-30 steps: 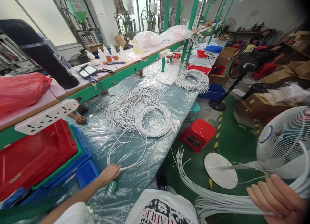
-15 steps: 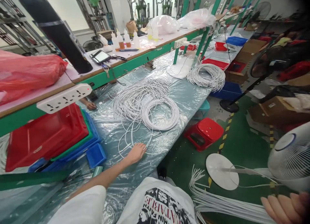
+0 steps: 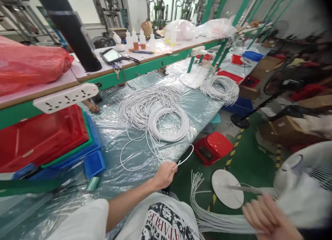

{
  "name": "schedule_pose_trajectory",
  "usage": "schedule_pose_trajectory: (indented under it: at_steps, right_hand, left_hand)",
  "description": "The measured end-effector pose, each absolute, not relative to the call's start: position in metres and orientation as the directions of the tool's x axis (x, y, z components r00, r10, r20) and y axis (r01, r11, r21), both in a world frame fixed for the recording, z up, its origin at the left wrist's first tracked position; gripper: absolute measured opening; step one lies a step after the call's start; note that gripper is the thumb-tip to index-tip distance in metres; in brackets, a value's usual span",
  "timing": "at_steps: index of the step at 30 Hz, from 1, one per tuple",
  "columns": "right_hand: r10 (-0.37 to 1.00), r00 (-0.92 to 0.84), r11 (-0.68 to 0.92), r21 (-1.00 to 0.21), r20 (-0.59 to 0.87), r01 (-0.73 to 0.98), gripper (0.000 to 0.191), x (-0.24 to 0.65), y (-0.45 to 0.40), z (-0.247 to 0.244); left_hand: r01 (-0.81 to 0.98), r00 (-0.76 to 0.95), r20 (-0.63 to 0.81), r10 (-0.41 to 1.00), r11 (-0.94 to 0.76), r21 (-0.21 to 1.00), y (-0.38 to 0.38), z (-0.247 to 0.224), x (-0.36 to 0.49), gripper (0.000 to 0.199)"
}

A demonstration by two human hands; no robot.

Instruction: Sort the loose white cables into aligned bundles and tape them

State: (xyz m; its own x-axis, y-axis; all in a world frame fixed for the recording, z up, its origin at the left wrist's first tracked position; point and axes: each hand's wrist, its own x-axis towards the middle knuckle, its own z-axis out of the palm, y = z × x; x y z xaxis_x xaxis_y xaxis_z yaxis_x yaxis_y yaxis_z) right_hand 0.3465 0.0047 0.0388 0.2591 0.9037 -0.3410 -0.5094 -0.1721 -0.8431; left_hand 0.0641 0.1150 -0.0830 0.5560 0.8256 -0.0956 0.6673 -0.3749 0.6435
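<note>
My left hand [image 3: 166, 174] is closed on a thin white cable [image 3: 187, 157] at the table's near edge. The cable's end curves up to the right of the fingers, and loose loops of cable [image 3: 138, 169] lie behind the hand. Farther back are a neat round cable coil [image 3: 155, 129] and a larger tangled cable pile [image 3: 135, 107]. My right hand [image 3: 269, 215], blurred by motion, is out at the right with its fingers curled together; what they hold is hidden. Just beside and below it a thick bundle of white cables [image 3: 220, 222] hangs over the floor.
Stacked red, green and blue trays [image 3: 59, 136] stand at the left beneath a power strip [image 3: 66, 98]. Another person's hand [image 3: 93, 108] rests by the shelf. To the right are a red stool [image 3: 215, 146], a white fan [image 3: 306, 171] and another cable coil [image 3: 220, 89].
My left hand has moved right from the table's cable loops to its edge, drawing a cable along. My right hand has come leftward, towards my body. The view has shifted slightly.
</note>
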Motion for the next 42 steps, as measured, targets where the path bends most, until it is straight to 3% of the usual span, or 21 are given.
schedule_pose_trajectory:
  at_steps: [3, 5, 11, 17, 21, 24, 27, 31, 35, 40, 42]
  right_hand:
    - [0.907, 0.175, -0.246, -0.819, -0.383, -0.518, 0.036, 0.313, 0.035, 0.040]
    - [0.908, 0.193, -0.240, -0.837, -0.373, -0.491, 0.036, 0.298, 0.054, 0.041]
    - [0.917, 0.252, -0.172, -0.878, -0.309, -0.447, 0.043, 0.296, 0.071, 0.045]
    - [0.951, 0.162, -0.167, -0.877, -0.264, -0.450, 0.042, 0.301, 0.059, 0.036]
    - [0.969, 0.098, -0.178, -0.920, -0.225, -0.348, 0.045, 0.290, 0.051, 0.029]
    - [0.974, 0.072, -0.190, -0.946, -0.216, -0.262, 0.048, 0.280, 0.045, 0.026]
    - [0.969, 0.086, -0.207, -0.950, -0.232, -0.235, 0.049, 0.273, 0.041, 0.021]
    - [0.969, 0.115, -0.196, -0.962, -0.220, -0.189, 0.054, 0.268, 0.042, 0.009]
    - [0.919, 0.270, -0.207, -0.934, -0.288, -0.291, 0.062, 0.279, 0.053, 0.014]
    - [0.886, 0.382, -0.063, -0.886, -0.262, -0.460, 0.058, 0.297, 0.064, 0.047]
    - [0.907, 0.358, -0.034, -0.886, -0.222, -0.462, 0.056, 0.297, 0.066, 0.055]
  left_hand:
    - [0.460, 0.607, 0.120, 0.786, -0.470, 0.754, 0.092, -0.056, 0.075, 0.041]
    - [0.328, 0.643, 0.205, 0.738, -0.507, 0.797, 0.078, -0.049, 0.084, 0.038]
    - [0.238, 0.773, 0.136, 0.620, -0.482, 0.843, 0.065, -0.046, 0.094, 0.038]
    - [0.063, 0.711, -0.081, 0.698, 0.052, 0.997, 0.112, -0.003, 0.111, 0.051]
    - [-0.157, 0.707, -0.155, 0.690, 0.367, 0.917, 0.153, 0.035, 0.143, 0.064]
    - [-0.247, 0.748, -0.141, 0.648, 0.469, 0.848, 0.170, 0.058, 0.156, 0.062]
    - [-0.231, 0.786, -0.114, 0.608, 0.460, 0.858, 0.176, 0.075, 0.157, 0.062]
    - [-0.129, 0.784, -0.078, 0.616, 0.285, 0.950, 0.180, 0.092, 0.148, 0.048]
    - [-0.168, 0.786, -0.008, 0.618, 0.226, 0.960, 0.172, 0.096, 0.139, 0.046]
    - [0.110, 0.920, -0.185, 0.346, 0.227, 0.968, 0.142, 0.069, 0.137, 0.049]
    - [0.187, 0.906, -0.234, 0.353, 0.163, 0.969, 0.132, 0.056, 0.140, 0.051]
